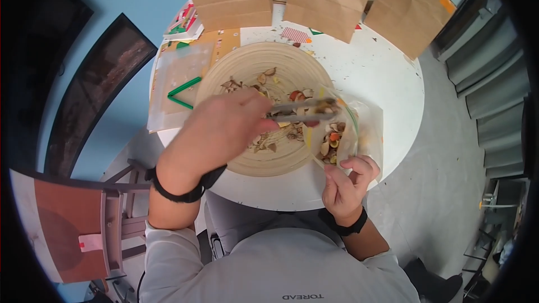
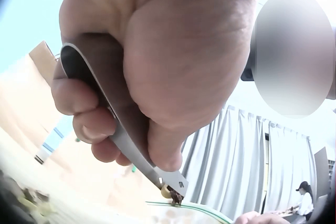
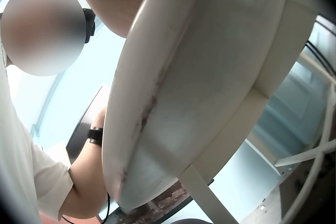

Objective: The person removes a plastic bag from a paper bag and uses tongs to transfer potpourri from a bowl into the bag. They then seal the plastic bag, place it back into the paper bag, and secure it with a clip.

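Observation:
My left hand [image 1: 222, 126] grips metal tongs [image 1: 300, 113], reaching across a round woven tray [image 1: 233, 70]. Dried pieces [image 2: 173, 195] are pinched between the tong tips, at the mouth of a clear zip bag [image 1: 351, 143] with a green seal line. The right hand [image 1: 351, 184] pinches the near edge of that bag, which holds a mix of dried slices and orange bits [image 1: 331, 143]. More dried pieces [image 1: 264, 145] lie scattered over the tray. From the right wrist, the table's underside fills most of the view and the bag is hidden.
Brown paper bags [image 1: 230, 0] stand along the back of the round white table [image 1: 401, 101]. Green bag clips [image 1: 182, 91] lie on a plastic sheet [image 1: 160, 109] left of the tray. Behind them sits a small box [image 1: 185, 28]. Crumbs dot the tabletop behind the tray.

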{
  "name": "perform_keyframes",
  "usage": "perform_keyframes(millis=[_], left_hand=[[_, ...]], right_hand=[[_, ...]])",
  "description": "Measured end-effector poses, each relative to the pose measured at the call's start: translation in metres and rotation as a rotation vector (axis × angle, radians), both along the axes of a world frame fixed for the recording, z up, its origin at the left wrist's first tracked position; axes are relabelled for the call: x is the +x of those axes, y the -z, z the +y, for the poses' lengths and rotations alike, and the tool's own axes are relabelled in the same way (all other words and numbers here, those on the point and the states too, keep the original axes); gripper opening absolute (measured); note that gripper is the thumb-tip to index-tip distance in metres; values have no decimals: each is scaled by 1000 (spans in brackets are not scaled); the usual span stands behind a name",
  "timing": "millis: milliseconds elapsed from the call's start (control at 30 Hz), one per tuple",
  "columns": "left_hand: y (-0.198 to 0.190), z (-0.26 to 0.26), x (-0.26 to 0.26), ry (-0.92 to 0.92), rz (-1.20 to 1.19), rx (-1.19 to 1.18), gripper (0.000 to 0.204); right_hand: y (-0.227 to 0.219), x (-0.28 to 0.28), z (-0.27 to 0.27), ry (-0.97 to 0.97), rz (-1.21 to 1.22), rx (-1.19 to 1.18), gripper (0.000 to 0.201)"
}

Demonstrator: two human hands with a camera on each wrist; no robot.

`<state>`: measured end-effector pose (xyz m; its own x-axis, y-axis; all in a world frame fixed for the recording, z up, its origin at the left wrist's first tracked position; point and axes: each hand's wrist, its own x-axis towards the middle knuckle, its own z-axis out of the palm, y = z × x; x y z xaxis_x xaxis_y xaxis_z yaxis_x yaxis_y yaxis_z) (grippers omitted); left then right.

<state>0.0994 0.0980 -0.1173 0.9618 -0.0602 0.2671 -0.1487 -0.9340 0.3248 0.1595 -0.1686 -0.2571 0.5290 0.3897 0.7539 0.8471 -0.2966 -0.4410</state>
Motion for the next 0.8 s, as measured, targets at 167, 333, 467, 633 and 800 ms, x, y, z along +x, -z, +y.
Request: perform_keyframes(millis=[167, 333, 467, 633, 800], left_hand=[[19, -32, 11, 67, 26, 48, 34], [4, -4, -10, -53, 27, 56, 40], [4, 16, -30, -195, 124, 137, 40], [21, -1, -20, -109, 149, 155, 36], [26, 3, 16, -129, 205, 157, 39]], right_hand=[[2, 0, -3, 36, -9, 17, 33], [16, -2, -12, 118, -58, 105, 26], [18, -3, -12, 138, -65, 147, 20], [18, -3, -13, 135, -78, 153, 17], [12, -3, -11, 114, -80, 126, 13]])
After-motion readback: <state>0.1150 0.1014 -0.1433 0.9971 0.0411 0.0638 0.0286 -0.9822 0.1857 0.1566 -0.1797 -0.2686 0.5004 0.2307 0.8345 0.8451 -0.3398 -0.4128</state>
